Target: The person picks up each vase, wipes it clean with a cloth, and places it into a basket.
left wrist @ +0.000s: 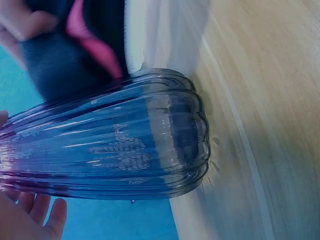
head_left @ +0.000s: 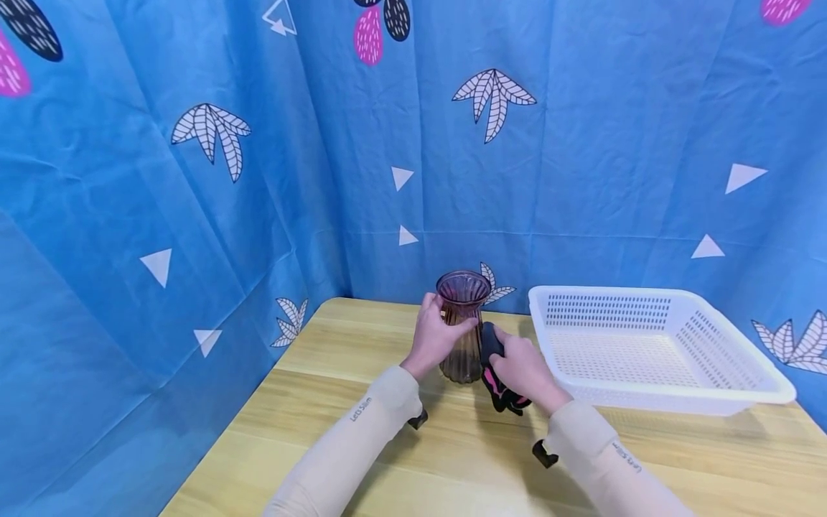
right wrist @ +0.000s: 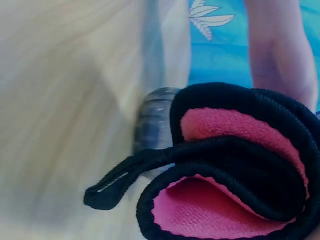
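A ribbed, purple-tinted glass vase (head_left: 463, 327) stands upright on the wooden table (head_left: 336, 402) near its far edge. My left hand (head_left: 439, 332) grips the vase around its upper body. My right hand (head_left: 525, 370) holds a black cloth with pink lining (head_left: 496, 377) pressed against the vase's right side. In the left wrist view the vase (left wrist: 110, 150) fills the frame, with the cloth (left wrist: 75, 50) behind it. In the right wrist view the folded black and pink cloth (right wrist: 235, 175) is close up, with the vase base (right wrist: 152, 120) beyond it.
A white perforated plastic basket (head_left: 652, 352) sits on the table to the right of the vase. Blue patterned cloth (head_left: 194, 179) hangs close behind and to the left of the table.
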`<action>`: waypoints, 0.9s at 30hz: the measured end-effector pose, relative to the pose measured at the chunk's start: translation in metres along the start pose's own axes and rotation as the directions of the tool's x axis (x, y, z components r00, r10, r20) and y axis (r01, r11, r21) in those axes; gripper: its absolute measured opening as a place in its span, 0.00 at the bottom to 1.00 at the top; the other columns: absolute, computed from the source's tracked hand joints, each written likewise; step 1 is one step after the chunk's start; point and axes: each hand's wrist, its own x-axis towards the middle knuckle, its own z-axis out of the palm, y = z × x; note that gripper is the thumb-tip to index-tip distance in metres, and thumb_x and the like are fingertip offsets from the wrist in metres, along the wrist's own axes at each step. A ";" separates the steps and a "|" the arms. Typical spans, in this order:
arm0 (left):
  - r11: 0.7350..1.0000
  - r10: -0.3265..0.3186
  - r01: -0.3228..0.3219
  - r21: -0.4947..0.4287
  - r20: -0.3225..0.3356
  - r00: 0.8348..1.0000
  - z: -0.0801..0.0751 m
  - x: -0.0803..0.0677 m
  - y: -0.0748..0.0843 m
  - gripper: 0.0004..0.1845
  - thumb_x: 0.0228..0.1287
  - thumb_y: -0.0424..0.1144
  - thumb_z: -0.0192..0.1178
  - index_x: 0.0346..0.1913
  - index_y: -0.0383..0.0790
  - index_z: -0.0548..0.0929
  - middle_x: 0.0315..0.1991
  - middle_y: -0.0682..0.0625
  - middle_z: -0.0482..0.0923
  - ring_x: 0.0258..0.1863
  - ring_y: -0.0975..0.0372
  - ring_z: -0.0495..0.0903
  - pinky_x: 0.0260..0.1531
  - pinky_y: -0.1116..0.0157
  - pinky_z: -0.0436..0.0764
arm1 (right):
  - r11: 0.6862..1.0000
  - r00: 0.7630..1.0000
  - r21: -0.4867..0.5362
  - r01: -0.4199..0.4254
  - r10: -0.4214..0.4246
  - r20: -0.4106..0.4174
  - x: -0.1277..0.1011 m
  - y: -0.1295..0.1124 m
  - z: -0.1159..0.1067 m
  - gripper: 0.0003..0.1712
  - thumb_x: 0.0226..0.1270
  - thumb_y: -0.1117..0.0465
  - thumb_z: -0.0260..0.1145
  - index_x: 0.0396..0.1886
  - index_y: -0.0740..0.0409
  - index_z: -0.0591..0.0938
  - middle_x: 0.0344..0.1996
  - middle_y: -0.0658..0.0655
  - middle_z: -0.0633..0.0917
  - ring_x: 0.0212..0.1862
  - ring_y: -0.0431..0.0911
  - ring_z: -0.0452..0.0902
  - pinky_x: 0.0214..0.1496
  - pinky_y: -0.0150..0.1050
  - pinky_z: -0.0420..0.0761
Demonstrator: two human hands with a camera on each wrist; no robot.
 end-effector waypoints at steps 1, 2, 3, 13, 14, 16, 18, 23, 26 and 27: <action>1.000 0.003 -0.003 0.007 -0.002 1.000 -0.001 0.000 0.000 0.32 0.54 0.55 0.75 0.58 0.43 0.78 0.52 0.52 0.71 0.53 0.59 0.73 0.55 0.57 0.76 | 1.000 1.000 0.010 0.020 -0.020 -0.017 0.001 -0.003 -0.004 0.38 0.68 0.64 0.59 0.77 0.64 0.62 0.32 0.64 0.85 0.17 0.44 0.75 0.22 0.39 0.75; 1.000 0.005 -0.005 0.006 -0.002 1.000 -0.001 0.001 0.000 0.32 0.54 0.54 0.75 0.59 0.44 0.77 0.52 0.52 0.72 0.52 0.59 0.74 0.55 0.57 0.77 | 0.999 0.999 0.025 0.034 -0.033 -0.022 0.001 -0.005 -0.008 0.38 0.69 0.64 0.59 0.78 0.64 0.61 0.30 0.63 0.85 0.18 0.44 0.76 0.22 0.39 0.76; 1.000 0.004 -0.004 -0.002 0.000 1.000 -0.002 0.001 0.000 0.32 0.55 0.52 0.75 0.60 0.44 0.76 0.52 0.52 0.74 0.52 0.59 0.75 0.55 0.57 0.77 | 0.998 0.998 0.032 0.045 -0.044 -0.034 0.002 -0.008 -0.012 0.38 0.69 0.64 0.58 0.78 0.63 0.61 0.28 0.62 0.85 0.18 0.44 0.77 0.22 0.39 0.76; 0.994 0.006 -0.004 -0.107 0.022 1.000 -0.003 0.000 0.002 0.36 0.54 0.41 0.70 0.67 0.46 0.67 0.54 0.51 0.81 0.55 0.58 0.78 0.55 0.56 0.79 | 0.995 0.992 -0.031 0.091 -0.093 -0.083 0.012 -0.020 -0.026 0.39 0.69 0.62 0.58 0.78 0.63 0.60 0.26 0.60 0.84 0.17 0.44 0.73 0.27 0.39 0.75; 0.994 0.002 0.001 -0.113 0.026 1.000 -0.003 0.000 0.003 0.36 0.55 0.41 0.69 0.67 0.46 0.67 0.55 0.51 0.80 0.55 0.58 0.78 0.55 0.56 0.79 | 0.996 0.995 -0.034 0.078 -0.080 -0.061 0.012 -0.019 -0.025 0.39 0.70 0.62 0.57 0.79 0.63 0.59 0.24 0.61 0.83 0.16 0.44 0.72 0.25 0.40 0.75; 0.991 -0.011 0.016 -0.131 0.038 0.999 -0.003 0.000 0.004 0.35 0.56 0.41 0.68 0.67 0.46 0.66 0.56 0.50 0.80 0.57 0.58 0.78 0.56 0.56 0.79 | 0.996 0.997 -0.065 0.068 -0.071 -0.035 0.013 -0.016 -0.021 0.39 0.70 0.62 0.58 0.78 0.65 0.59 0.28 0.63 0.84 0.18 0.45 0.73 0.25 0.40 0.74; 0.989 -0.029 0.035 -0.147 0.049 0.998 -0.002 -0.001 0.006 0.35 0.58 0.44 0.68 0.67 0.46 0.65 0.58 0.49 0.79 0.59 0.57 0.77 0.58 0.54 0.78 | 0.995 0.999 -0.086 0.049 -0.050 -0.010 0.014 -0.011 -0.016 0.38 0.70 0.62 0.58 0.78 0.65 0.60 0.32 0.66 0.85 0.21 0.48 0.76 0.25 0.41 0.74; 0.987 -0.081 0.087 -0.137 0.053 0.995 0.001 -0.002 0.008 0.46 0.53 0.62 0.73 0.69 0.46 0.63 0.62 0.48 0.77 0.64 0.57 0.75 0.64 0.54 0.74 | 0.987 0.999 -0.154 0.036 -0.033 0.021 0.012 0.003 0.002 0.36 0.69 0.62 0.61 0.75 0.67 0.65 0.47 0.74 0.85 0.34 0.54 0.82 0.34 0.47 0.80; 0.986 -0.133 0.138 -0.098 0.057 0.989 0.002 -0.004 0.010 0.59 0.46 0.68 0.74 0.75 0.43 0.57 0.68 0.44 0.70 0.69 0.55 0.69 0.68 0.53 0.70 | 0.987 0.999 -0.161 0.026 -0.018 0.050 0.009 0.011 0.016 0.36 0.68 0.63 0.62 0.74 0.70 0.65 0.49 0.74 0.84 0.36 0.55 0.83 0.39 0.51 0.81; 0.985 -0.152 0.156 -0.080 0.055 0.987 0.003 -0.005 0.010 0.63 0.45 0.69 0.73 0.78 0.42 0.54 0.72 0.42 0.66 0.72 0.53 0.66 0.70 0.53 0.67 | 0.986 0.998 -0.162 0.026 -0.017 0.055 0.007 0.013 0.021 0.36 0.67 0.63 0.62 0.73 0.71 0.65 0.49 0.75 0.84 0.37 0.56 0.83 0.40 0.52 0.81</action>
